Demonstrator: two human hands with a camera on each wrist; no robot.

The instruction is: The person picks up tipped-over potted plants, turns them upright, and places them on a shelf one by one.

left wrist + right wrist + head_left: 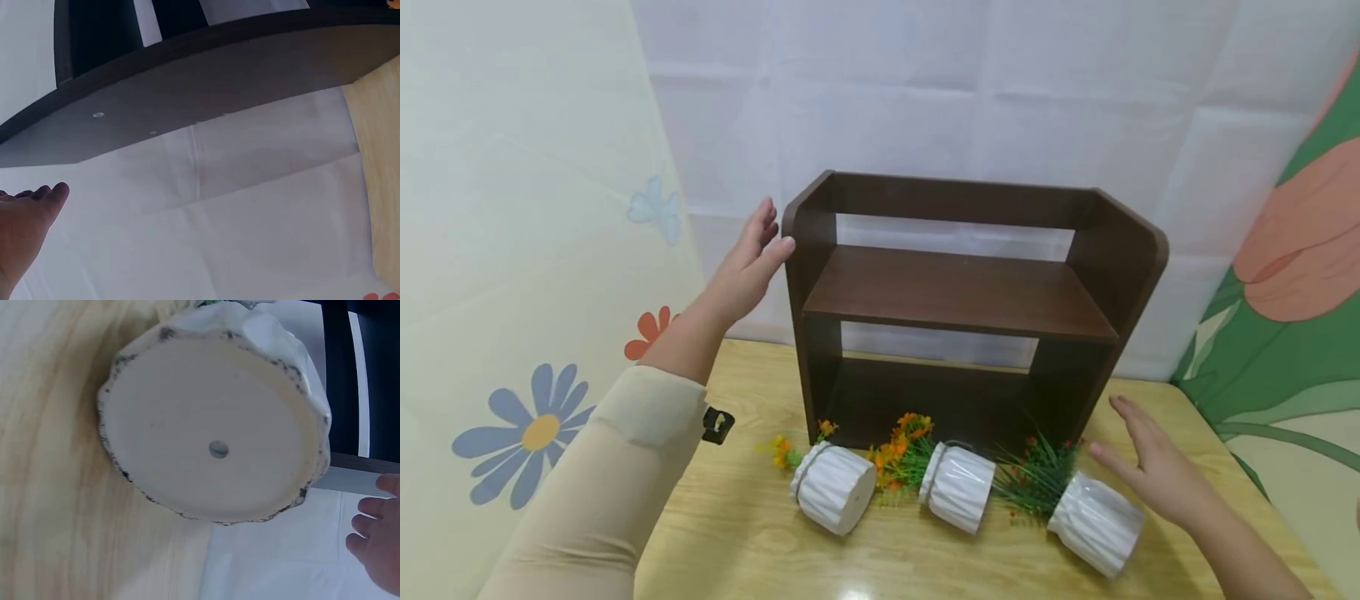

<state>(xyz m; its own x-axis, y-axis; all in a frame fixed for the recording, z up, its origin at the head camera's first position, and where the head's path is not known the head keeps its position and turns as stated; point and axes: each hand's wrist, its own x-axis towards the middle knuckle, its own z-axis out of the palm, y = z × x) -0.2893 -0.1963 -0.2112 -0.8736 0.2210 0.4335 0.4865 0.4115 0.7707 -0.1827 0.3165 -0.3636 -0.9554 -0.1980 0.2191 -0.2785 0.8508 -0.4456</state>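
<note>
A dark brown two-tier shelf [958,292] stands at the back of a light wooden table [752,533]. My left hand [760,250] is raised beside the shelf's upper left side panel [187,94] with its fingers straight. The thumb tip is right at the panel's edge and the hand holds nothing. My right hand [1131,446] hovers open, fingers spread, just above and right of a white ribbed pot [1096,523] lying on its side. That pot's round base [212,425] fills the right wrist view, with my fingers [375,537] beside it.
Two more white ribbed pots [835,487] [958,487] with orange flowers lie on their sides in front of the shelf. The right pot has green grass-like leaves [1037,475]. White cloth hangs behind, with flowered cloth at both sides.
</note>
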